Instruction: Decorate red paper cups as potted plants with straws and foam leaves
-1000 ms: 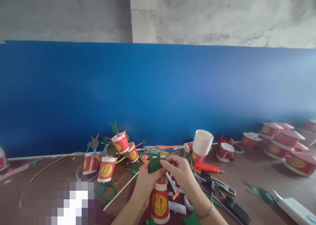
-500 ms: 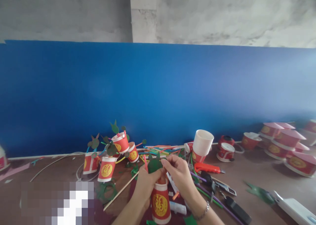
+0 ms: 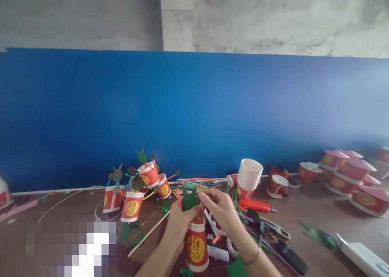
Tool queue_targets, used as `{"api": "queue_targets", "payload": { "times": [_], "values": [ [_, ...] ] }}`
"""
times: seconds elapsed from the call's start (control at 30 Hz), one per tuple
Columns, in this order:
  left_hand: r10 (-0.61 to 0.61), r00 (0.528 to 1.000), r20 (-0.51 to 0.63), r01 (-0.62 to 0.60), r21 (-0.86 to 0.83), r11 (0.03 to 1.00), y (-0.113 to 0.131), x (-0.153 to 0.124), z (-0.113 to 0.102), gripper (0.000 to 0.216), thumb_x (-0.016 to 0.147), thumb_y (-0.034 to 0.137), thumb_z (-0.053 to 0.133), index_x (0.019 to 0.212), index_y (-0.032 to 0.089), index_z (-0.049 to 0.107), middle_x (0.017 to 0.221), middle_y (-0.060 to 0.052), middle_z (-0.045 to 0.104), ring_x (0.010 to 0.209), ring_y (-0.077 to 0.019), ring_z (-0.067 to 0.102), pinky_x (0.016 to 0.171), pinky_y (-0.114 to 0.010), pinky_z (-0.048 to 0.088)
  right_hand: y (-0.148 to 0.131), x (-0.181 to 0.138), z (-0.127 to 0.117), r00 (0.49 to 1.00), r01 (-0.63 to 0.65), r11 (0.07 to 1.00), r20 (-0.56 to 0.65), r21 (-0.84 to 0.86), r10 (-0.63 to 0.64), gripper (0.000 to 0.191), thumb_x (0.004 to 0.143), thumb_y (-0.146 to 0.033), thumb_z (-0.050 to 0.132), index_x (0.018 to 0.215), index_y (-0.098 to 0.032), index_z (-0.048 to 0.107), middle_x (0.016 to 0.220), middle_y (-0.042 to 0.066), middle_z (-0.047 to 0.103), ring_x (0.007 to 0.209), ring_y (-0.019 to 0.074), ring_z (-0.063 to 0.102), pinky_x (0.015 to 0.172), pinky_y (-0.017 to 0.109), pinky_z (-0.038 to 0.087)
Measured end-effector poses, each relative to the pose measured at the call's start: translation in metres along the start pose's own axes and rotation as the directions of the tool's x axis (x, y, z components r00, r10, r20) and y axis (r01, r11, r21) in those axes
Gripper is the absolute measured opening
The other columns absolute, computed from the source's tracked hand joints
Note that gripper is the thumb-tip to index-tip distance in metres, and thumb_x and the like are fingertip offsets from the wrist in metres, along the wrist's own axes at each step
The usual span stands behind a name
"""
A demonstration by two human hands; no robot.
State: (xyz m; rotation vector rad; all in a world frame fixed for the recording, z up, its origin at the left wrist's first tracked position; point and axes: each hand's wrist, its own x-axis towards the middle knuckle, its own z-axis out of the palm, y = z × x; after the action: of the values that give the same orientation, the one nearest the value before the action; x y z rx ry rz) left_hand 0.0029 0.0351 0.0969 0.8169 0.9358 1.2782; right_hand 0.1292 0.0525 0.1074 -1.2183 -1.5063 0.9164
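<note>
My left hand (image 3: 178, 226) is wrapped round the top of an upright red paper cup (image 3: 196, 248) with a gold emblem. A red straw (image 3: 179, 198) and a dark green paper leaf (image 3: 190, 200) stick up from it. My right hand (image 3: 219, 210) pinches the right edge of that green leaf just above the cup's rim. Both hands meet over the cup, near the middle of the brown table (image 3: 306, 220).
Finished red cups with green leaves on straws (image 3: 136, 187) stand to the left. Loose coloured straws (image 3: 197, 183), a stack of white cups (image 3: 248, 175), an orange cutter (image 3: 255, 207), scissors (image 3: 267, 225), a glue tube (image 3: 217, 254) and red-and-pink bowls (image 3: 349, 175) lie right. A blue board (image 3: 194, 114) backs the table.
Both hands and the cup have risen slightly; the right fingers shifted a little along the green leaf. Everything else is still.
</note>
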Motion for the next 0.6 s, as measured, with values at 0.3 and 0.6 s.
{"api": "queue_targets", "payload": {
  "times": [0.3, 0.6],
  "values": [
    [-0.002, 0.999, 0.044, -0.001, 0.067, 0.998, -0.004, -0.002, 0.003, 0.025, 0.053, 0.028, 0.082, 0.061, 0.013, 0.063, 0.048, 0.001, 0.061, 0.045, -0.0123, 0.052, 0.051, -0.024, 0.041, 0.0, 0.001, -0.003, 0.996, 0.076, 0.997, 0.038, 0.01, -0.077, 0.028, 0.076, -0.034, 0.059, 0.053, -0.018, 0.054, 0.051, 0.001, 0.059, 0.051, 0.0134, 0.051, 0.053, 0.025, 0.04],
    [-0.007, 0.999, -0.031, 0.006, -0.032, 0.999, -0.003, 0.004, -0.002, 0.031, 0.051, 0.028, 0.083, 0.073, 0.014, 0.067, 0.057, 0.0, 0.066, 0.048, -0.0131, 0.056, 0.056, -0.027, 0.045, -0.001, 0.002, -0.008, 0.992, 0.121, 0.989, 0.035, -0.079, -0.119, 0.029, 0.081, -0.041, 0.053, 0.077, -0.017, 0.07, 0.065, 0.003, 0.062, 0.065, 0.0178, 0.056, 0.057, 0.025, 0.042]
  ]
}}
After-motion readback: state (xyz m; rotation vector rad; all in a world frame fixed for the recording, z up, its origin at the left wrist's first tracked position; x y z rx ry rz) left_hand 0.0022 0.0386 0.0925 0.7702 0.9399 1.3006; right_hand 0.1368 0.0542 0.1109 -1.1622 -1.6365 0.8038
